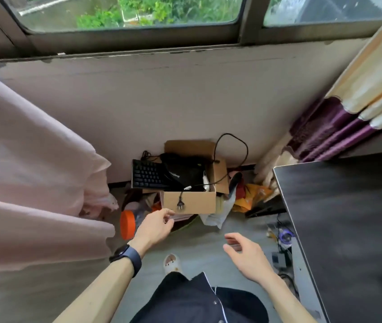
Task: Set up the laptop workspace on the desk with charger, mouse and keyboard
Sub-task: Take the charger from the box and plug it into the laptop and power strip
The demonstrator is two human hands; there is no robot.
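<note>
Inside cardboard box (190, 201): keyboard (147, 176), cable (232, 155)

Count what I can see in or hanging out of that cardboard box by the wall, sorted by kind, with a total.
Keyboard: 1
Black pouch: 1
Power cord with plug: 1
Total: 3

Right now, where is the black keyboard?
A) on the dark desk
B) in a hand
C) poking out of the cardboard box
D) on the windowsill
C: the keyboard rests across the left side of the cardboard box, apart from the desk.
</note>
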